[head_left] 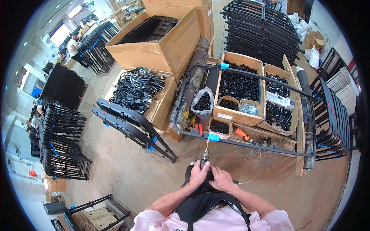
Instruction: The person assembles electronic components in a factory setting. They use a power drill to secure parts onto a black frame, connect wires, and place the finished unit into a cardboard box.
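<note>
My left hand is wrapped round the front of a power drill, just behind its metal chuck. My right hand closes on the drill's rear part, which is mostly hidden by both hands. A long thin bit points away from me, its tip at or just under the near bar of a black tubular frame, beside blue tape; contact cannot be made out. This frame lies across a bench, over a carton of small black parts. A small box of dark screws sits beyond the bar.
An orange-and-black power tool lies under the frame. Bundled black cables top a carton at left, with two black frame pieces leaning out. Stacked frames stand at right and left. A thin hose trails from the drill.
</note>
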`<control>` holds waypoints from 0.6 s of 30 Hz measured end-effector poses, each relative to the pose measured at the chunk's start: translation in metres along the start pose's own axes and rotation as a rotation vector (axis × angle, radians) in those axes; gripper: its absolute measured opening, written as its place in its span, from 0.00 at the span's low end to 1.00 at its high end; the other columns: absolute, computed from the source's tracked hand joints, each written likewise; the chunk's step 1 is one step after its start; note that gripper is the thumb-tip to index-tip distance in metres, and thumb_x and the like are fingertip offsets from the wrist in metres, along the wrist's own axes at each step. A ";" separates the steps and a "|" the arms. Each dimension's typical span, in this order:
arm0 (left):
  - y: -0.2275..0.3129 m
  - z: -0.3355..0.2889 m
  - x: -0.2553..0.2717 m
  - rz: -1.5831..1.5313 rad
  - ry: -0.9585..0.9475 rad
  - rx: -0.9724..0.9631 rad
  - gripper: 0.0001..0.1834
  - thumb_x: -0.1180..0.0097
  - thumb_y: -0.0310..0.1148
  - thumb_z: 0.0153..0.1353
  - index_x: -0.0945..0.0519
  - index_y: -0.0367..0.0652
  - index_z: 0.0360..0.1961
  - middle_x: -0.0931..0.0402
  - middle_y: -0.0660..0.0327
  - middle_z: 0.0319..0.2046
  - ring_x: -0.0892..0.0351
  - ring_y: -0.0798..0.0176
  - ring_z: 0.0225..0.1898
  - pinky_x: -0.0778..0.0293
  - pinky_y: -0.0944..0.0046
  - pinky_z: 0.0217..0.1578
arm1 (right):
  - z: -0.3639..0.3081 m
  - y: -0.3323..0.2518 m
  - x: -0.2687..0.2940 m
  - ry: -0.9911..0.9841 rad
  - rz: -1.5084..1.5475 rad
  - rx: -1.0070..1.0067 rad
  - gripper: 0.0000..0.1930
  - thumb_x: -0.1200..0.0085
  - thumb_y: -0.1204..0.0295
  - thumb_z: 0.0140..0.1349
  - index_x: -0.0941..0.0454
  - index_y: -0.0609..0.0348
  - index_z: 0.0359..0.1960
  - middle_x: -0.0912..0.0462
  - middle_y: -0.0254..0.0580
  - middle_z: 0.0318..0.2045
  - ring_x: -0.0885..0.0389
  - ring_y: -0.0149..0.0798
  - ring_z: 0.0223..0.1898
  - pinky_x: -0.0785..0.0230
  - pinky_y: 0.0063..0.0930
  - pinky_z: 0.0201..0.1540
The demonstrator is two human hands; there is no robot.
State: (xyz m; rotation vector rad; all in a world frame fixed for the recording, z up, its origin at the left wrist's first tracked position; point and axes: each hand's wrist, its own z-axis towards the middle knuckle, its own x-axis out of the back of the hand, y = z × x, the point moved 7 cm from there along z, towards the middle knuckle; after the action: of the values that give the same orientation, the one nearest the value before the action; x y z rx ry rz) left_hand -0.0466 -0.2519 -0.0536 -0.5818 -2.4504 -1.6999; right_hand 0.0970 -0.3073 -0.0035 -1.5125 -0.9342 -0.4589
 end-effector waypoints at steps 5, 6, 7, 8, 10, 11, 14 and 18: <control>-0.020 0.004 -0.001 0.028 0.014 0.031 0.25 0.45 0.52 0.77 0.20 0.36 0.43 0.20 0.55 0.32 0.22 0.59 0.37 0.24 0.53 0.43 | -0.001 0.004 -0.023 -0.021 -0.029 -0.107 0.43 0.30 0.59 0.52 0.33 0.64 0.69 0.17 0.63 0.51 0.14 0.64 0.50 0.20 0.54 0.55; -0.026 0.006 -0.001 0.018 0.024 0.038 0.26 0.45 0.53 0.77 0.20 0.35 0.41 0.20 0.54 0.32 0.22 0.58 0.36 0.25 0.52 0.42 | 0.002 0.002 -0.022 -0.022 -0.024 -0.122 0.43 0.31 0.59 0.53 0.33 0.65 0.69 0.17 0.63 0.51 0.14 0.65 0.50 0.21 0.54 0.55; -0.025 0.007 0.002 0.039 0.022 0.019 0.26 0.45 0.53 0.77 0.20 0.35 0.42 0.20 0.54 0.32 0.22 0.57 0.36 0.25 0.52 0.42 | 0.005 0.001 -0.022 -0.015 -0.025 -0.113 0.43 0.31 0.59 0.53 0.34 0.64 0.69 0.17 0.63 0.51 0.14 0.65 0.50 0.21 0.54 0.55; -0.023 0.011 0.006 0.059 0.020 0.001 0.26 0.44 0.53 0.77 0.20 0.35 0.42 0.20 0.53 0.32 0.22 0.57 0.36 0.25 0.52 0.42 | 0.008 0.000 -0.023 -0.008 -0.026 -0.104 0.43 0.32 0.59 0.53 0.34 0.64 0.70 0.16 0.63 0.50 0.14 0.65 0.51 0.21 0.55 0.56; -0.026 0.017 0.011 0.080 0.013 -0.007 0.27 0.44 0.54 0.76 0.20 0.35 0.43 0.20 0.52 0.32 0.22 0.55 0.36 0.25 0.51 0.42 | 0.013 -0.004 -0.023 -0.001 -0.024 -0.105 0.43 0.32 0.59 0.54 0.35 0.64 0.70 0.16 0.63 0.50 0.14 0.65 0.51 0.21 0.55 0.56; -0.031 0.022 0.013 0.081 0.007 0.002 0.28 0.44 0.55 0.76 0.20 0.35 0.43 0.20 0.52 0.32 0.21 0.55 0.36 0.25 0.51 0.42 | 0.016 -0.007 -0.022 -0.001 -0.022 -0.116 0.43 0.32 0.59 0.54 0.35 0.64 0.70 0.16 0.63 0.51 0.14 0.65 0.51 0.21 0.55 0.56; -0.033 0.026 0.018 0.124 -0.016 -0.010 0.29 0.44 0.57 0.75 0.19 0.35 0.43 0.19 0.51 0.32 0.21 0.54 0.37 0.25 0.51 0.43 | 0.017 -0.018 -0.022 0.002 -0.012 -0.169 0.43 0.33 0.59 0.54 0.35 0.64 0.70 0.16 0.63 0.51 0.15 0.66 0.52 0.21 0.55 0.57; -0.022 0.027 0.027 0.154 -0.036 -0.028 0.29 0.45 0.58 0.75 0.19 0.36 0.43 0.19 0.51 0.34 0.20 0.54 0.38 0.25 0.51 0.44 | 0.019 -0.025 -0.022 0.024 0.014 -0.199 0.43 0.34 0.59 0.54 0.36 0.64 0.71 0.16 0.65 0.53 0.15 0.66 0.54 0.22 0.55 0.58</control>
State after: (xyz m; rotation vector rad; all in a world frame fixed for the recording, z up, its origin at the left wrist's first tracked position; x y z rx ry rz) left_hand -0.0761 -0.2267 -0.0746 -0.7891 -2.3408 -1.6795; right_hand 0.0608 -0.2973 -0.0074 -1.6886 -0.8782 -0.5725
